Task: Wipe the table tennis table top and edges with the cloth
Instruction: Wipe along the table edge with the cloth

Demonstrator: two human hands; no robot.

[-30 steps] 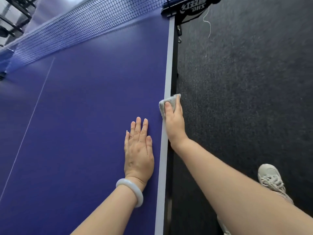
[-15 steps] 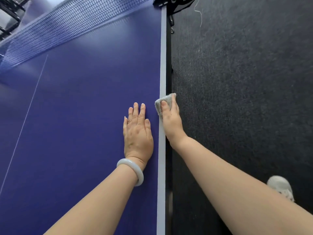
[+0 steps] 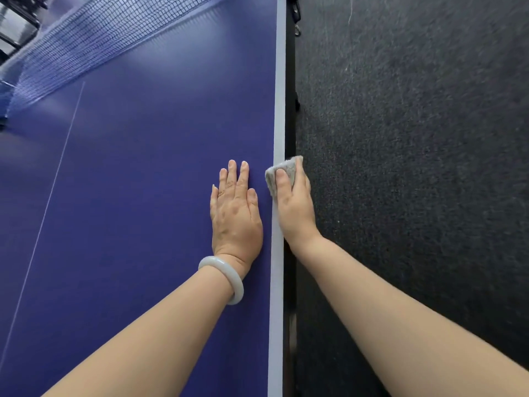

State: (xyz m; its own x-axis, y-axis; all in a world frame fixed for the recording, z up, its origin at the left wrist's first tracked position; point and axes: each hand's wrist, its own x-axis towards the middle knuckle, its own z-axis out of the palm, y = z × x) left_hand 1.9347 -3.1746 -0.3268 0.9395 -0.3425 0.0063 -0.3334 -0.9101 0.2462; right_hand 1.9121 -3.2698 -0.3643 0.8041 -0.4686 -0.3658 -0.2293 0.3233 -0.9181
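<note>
Blue table (image 3: 137, 196), its white edge (image 3: 279, 81) running right through the grip. Cloth (image 3: 287, 169) sits on that edge under the right hand (image 3: 296, 207); left hand (image 3: 234, 213) lies flat just inside the grip; net (image 3: 94, 44) well beyond.

one table (image 3: 148, 196), one net (image 3: 94, 32), one cloth (image 3: 282, 171), two hands, one bracelet (image 3: 226, 277)

The small grey cloth (image 3: 289, 167), bunched into a pad, lies folded over the white-striped right edge of the blue counter (image 3: 143, 196).
</note>
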